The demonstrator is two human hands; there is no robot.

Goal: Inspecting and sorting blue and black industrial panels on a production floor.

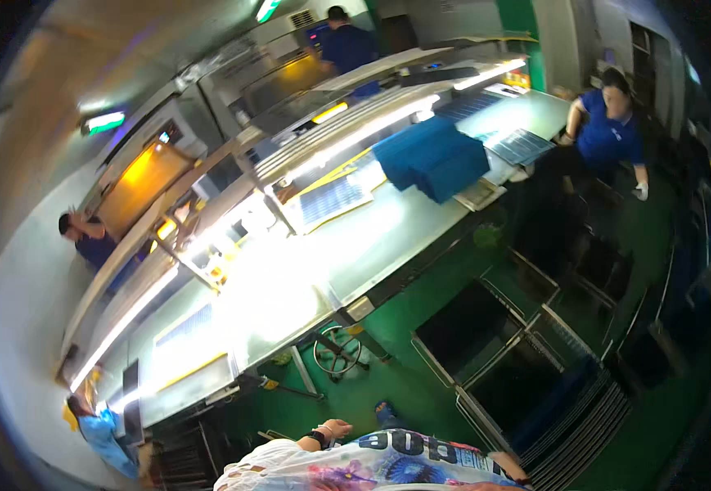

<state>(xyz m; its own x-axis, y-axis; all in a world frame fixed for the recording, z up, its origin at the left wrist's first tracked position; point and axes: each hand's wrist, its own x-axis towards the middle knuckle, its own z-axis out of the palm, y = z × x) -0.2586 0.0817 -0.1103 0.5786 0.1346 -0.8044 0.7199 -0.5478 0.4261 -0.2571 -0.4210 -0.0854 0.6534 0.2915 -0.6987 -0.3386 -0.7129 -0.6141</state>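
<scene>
My left hand (337, 428) hangs low in front of my body, in front of the bench, with a dark watch (319, 437) on its wrist. Its fingers look loosely curled, and no object shows in them. Of my right arm, a bare part (509, 468) appears at the lower edge beside my printed shirt (405, 460); the fingers there cannot be made out. Neither hand touches the long pale workbench (380, 258) ahead of me. A handwheel (337, 352) sits under the bench, beyond my left hand.
On the bench lie a blue cloth-like stack (433, 155) and gridded panels (331, 202). Bright tube lamps (364, 137) hang above. Metal rack frames (527, 335) stand on the green floor (364, 401) to the right. People work around the bench, one seated (609, 127) at right.
</scene>
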